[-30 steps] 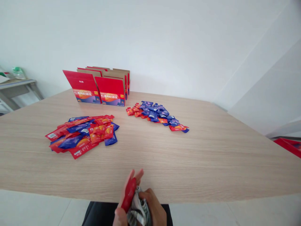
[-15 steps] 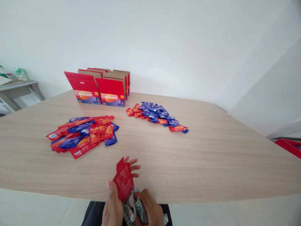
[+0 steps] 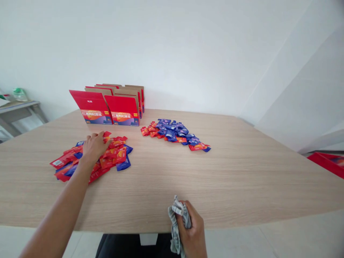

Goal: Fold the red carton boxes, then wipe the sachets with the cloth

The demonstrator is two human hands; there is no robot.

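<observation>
My left hand [image 3: 94, 146] reaches over the left pile of red and blue pouches [image 3: 118, 152], back up and fingers curled down. A red pouch [image 3: 107, 134] shows between its thumb and forefinger; the rest of that pouch is hidden beneath the hand. Near the table's front edge, my right hand [image 3: 192, 225] is closed around a crumpled grey striped cloth [image 3: 176, 224]. Further back, at the middle, lies a second pile of smaller-looking blue and red pouches [image 3: 172, 132], apart from both hands.
Open red printed cartons [image 3: 122, 111] stand in rows at the back left by the wall. A red box [image 3: 326, 165] sits beyond the table's right edge. On the far left is a side table [image 3: 21, 107] with a green-and-clear item on it.
My left hand has carried the red pouch from the front edge forward and left onto the left pile. My right hand, still gripping the cloth, has moved right, away from the pouch.
</observation>
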